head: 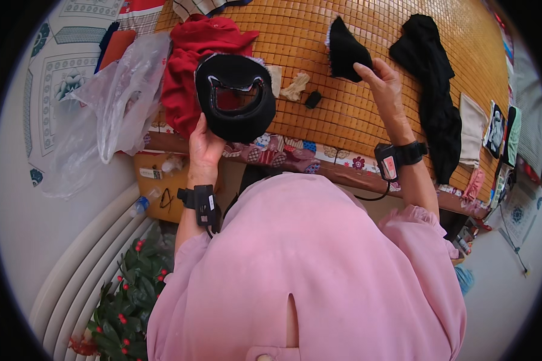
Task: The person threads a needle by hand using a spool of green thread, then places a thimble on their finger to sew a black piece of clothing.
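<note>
My left hand [206, 143] grips the lower edge of a rounded black fabric piece [239, 122], which has a white-edged opening in it and a pale fuzzy rim along its far side. Beneath and behind that piece lies a crumpled red cloth [212, 34]. Pinched between the thumb and fingers of my right hand [384, 83] is the near corner of a smaller, pointed black fabric piece [347, 49] with a pale fuzzy left edge. Between the hands, a small black spool [313, 99] and a crumpled cream scrap [296, 86] rest on the bamboo mat [307, 36].
A clear plastic bag [126, 94] hangs at the bed's left edge. Long black cloth [433, 90] lies to the right, beside a folded beige cloth [472, 131]. Below left are a small wooden table [162, 207], a radiator [90, 248] and a red-berried plant [135, 289].
</note>
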Action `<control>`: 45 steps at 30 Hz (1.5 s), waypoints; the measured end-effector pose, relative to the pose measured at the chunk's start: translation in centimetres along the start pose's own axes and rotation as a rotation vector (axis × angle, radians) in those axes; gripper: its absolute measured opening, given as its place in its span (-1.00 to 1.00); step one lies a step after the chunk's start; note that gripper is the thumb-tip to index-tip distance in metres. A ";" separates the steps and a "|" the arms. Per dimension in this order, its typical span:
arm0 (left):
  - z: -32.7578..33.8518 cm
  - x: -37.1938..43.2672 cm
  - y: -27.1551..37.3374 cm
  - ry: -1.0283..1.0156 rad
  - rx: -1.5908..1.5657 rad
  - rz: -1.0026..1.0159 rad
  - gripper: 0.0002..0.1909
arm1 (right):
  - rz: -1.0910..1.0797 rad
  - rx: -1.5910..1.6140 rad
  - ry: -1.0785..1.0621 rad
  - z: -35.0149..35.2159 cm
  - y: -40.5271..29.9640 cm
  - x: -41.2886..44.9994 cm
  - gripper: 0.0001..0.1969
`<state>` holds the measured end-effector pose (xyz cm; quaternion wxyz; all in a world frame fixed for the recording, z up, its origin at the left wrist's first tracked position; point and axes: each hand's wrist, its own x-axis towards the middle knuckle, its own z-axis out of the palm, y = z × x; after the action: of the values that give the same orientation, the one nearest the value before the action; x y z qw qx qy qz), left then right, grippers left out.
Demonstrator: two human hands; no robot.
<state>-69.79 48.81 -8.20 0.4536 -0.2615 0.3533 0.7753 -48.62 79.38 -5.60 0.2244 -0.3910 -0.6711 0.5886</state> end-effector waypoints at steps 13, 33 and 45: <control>-6.3 7.3 -1.5 0.127 0.098 -0.070 -0.56 | -0.484 -0.576 -0.690 14.7 0.8 -4.1 -0.75; 1.6 -3.0 -0.1 -0.366 1.890 0.447 -0.85 | -0.352 -0.359 -0.884 14.0 2.1 -5.8 -0.78; -4.3 1.0 -3.3 -0.129 2.002 0.488 -0.74 | 0.458 -0.142 -0.327 10.2 7.8 -3.9 -0.79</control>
<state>-66.90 47.09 -12.55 0.3120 0.3569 0.8552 0.2095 -52.03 70.07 -14.59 -0.0537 -0.4471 -0.6320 0.6307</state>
